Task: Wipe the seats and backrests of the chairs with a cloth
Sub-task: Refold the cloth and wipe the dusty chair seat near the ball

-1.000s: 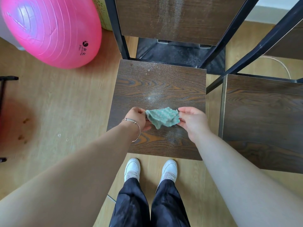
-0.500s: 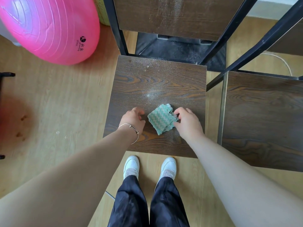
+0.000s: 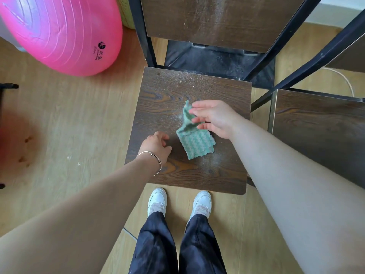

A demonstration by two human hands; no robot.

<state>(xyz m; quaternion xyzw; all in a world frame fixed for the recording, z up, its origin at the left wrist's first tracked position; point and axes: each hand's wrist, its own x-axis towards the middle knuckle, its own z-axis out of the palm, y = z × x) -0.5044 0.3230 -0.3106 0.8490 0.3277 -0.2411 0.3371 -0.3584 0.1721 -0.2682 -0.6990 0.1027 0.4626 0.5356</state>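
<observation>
The green-and-white cloth (image 3: 195, 143) lies near the middle of the dark wood-grain chair seat (image 3: 167, 91), in the centre of the frame. Its lower half rests flat on the seat, and its upper half is drawn up off the wood. The right hand (image 3: 215, 119) reaches in from the right. Its grip is a light pinch: nearly straight, motion-blurred fingers (image 3: 197, 104) catch the raised fold of cloth. The left hand (image 3: 156, 145) is just left of the cloth and does not touch it. Its grip is loose, with the fingers softly curled and holding nothing. A thin bracelet (image 3: 150, 161) circles that wrist.

Pale dust (image 3: 197, 80) speckles the seat, thickest toward its far edge, and streaks the backrest (image 3: 217, 20) at the top of the frame. A second chair seat (image 3: 316, 135) stands at the right edge.

In the upper left, a pink exercise ball (image 3: 59, 32) rests on the wooden floor (image 3: 69, 125). It carries a round dark logo (image 3: 101, 45) beside printed characters and a smaller line of lettering, too small to read. White shoes (image 3: 157, 200) and dark trousers (image 3: 158, 244) show at the bottom centre.
</observation>
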